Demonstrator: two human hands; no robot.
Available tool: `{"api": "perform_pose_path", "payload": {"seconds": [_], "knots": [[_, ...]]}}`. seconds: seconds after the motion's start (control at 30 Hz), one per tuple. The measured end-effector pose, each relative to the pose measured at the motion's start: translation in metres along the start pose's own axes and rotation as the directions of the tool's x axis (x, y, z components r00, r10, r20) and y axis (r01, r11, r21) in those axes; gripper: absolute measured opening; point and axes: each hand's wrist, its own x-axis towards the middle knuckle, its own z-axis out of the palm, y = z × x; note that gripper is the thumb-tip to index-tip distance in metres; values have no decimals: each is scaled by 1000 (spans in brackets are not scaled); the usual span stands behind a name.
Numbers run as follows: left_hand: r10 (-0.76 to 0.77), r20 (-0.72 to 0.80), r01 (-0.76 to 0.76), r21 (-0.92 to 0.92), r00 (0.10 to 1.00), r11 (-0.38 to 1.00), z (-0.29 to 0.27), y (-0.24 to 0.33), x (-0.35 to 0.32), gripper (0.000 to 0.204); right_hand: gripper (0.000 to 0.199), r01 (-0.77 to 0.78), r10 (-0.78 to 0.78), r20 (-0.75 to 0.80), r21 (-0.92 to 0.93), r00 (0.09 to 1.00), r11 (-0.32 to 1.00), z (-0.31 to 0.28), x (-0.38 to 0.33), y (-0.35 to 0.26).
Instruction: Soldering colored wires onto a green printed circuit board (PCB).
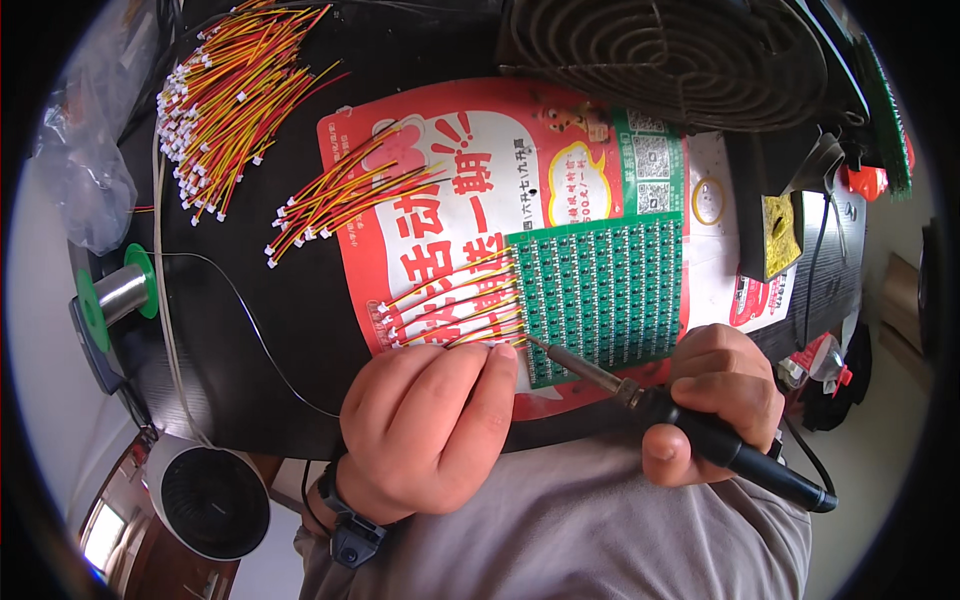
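Note:
A green circuit board panel (pixel 602 290), made of many small repeated boards, lies on a red and white printed sheet (pixel 470 130). Several red, yellow and black wire leads (pixel 450 285) with white connectors stretch leftward from its left edge. My left hand (pixel 430 420) is closed at the panel's lower left, fingertips pinched on a wire lead; the exact grip is partly hidden. Thin solder wire (pixel 262 335) runs from a spool (pixel 120 293) and passes under this hand. My right hand (pixel 725 400) grips a soldering iron (pixel 700 428), its tip at the panel's left edge beside my left fingertips.
A loose bunch of wire leads (pixel 345 195) rests on the sheet, with a larger pile (pixel 235 100) at the far left. A round fan grille (pixel 670 60) stands at the back. Right of the panel sits a yellow sponge (pixel 780 235) in a dark holder. A plastic bag (pixel 85 160) lies left.

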Motion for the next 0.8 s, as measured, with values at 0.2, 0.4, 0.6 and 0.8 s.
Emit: {"api": "perform_pose_path", "payload": {"seconds": [0.2,0.4,0.6,0.8], "knots": [[2,16,-2,-1,1000,1000,0,-1,-1,24,43,-8,8,2,3,1000,1000,1,0,0],[-6,27,6,-9,1000,1000,-1,-1,-1,24,44,-36,36,-36,-2,999,999,4,-1,-3],[-4,31,4,-9,1000,1000,-2,-1,0,26,44,-44,44,-27,4,999,999,3,0,-3],[-2,26,3,-20,1000,1000,-1,-1,-2,26,45,-50,50,-9,3,999,999,1,-1,-5]]}}
